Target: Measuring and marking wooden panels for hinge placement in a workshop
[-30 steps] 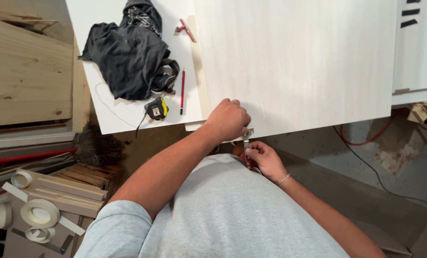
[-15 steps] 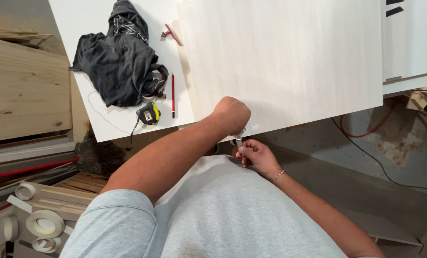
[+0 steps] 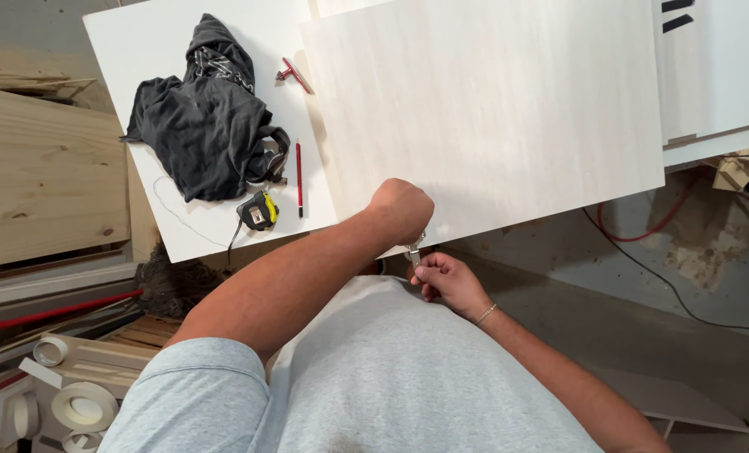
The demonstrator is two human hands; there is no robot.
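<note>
With our left hand [image 3: 401, 210] fisted on the pale board [image 3: 483, 117] and our right hand [image 3: 442, 277] pinching a small metal piece [image 3: 414, 249], we risk dropping it off the edge.

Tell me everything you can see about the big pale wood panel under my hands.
The pale wood panel is a large, flat rectangular sheet with faint straight grain, lying slightly skewed on the white tabletop. Its near edge overhangs the floor. The left hand rests fisted on that edge; the right hand holds a small metal piece just below it.
</note>
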